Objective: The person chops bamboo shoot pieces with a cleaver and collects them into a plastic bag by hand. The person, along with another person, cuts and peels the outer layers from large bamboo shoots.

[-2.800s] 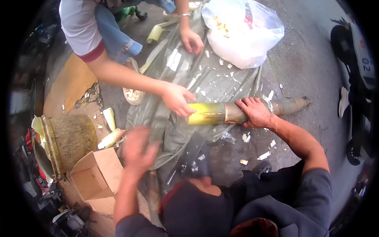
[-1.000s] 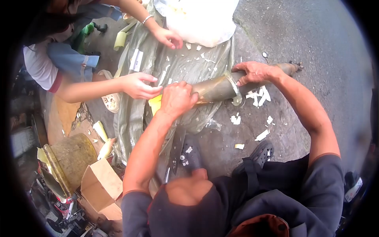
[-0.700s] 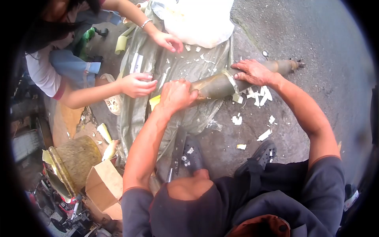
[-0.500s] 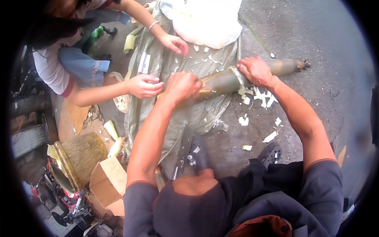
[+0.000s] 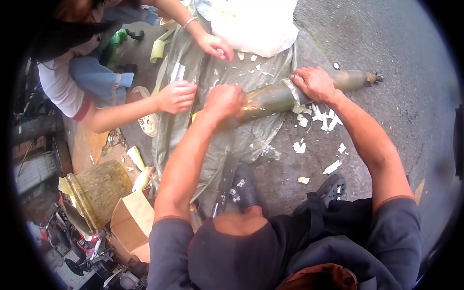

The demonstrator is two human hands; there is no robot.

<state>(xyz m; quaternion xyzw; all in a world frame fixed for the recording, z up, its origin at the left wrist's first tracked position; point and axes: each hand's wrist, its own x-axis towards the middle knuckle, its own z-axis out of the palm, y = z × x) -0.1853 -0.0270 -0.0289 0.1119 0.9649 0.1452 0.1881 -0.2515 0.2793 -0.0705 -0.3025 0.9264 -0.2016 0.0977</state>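
A long, thick green stalk (image 5: 266,100), bamboo-like with a ringed joint, lies slantwise over the grey plastic sheet. My right hand (image 5: 314,84) grips its upper side just past a pale, frayed ring. Near the split, yellowish left part, my left hand (image 5: 224,101) is closed in a fist, slightly blurred; what its fingers hold is hidden. Below that wrist, a long dark blade (image 5: 227,179) stands between my arm and my shoe. A co-worker's near hand (image 5: 176,96) is curled beside my left hand, and their other hand (image 5: 216,47) hovers over the sheet.
White chopped pieces (image 5: 332,120) are scattered on the pavement right of the sheet (image 5: 208,159). A large white plastic bag (image 5: 256,29) lies at the top. On the left are a dirty yellow bucket (image 5: 104,193), a cardboard box (image 5: 133,220) and peeled husks (image 5: 140,179).
My left hand has shifted slightly up, still closed. My right hand stays on the stalk. The co-worker's near hand has curled its fingers in and risen a little.
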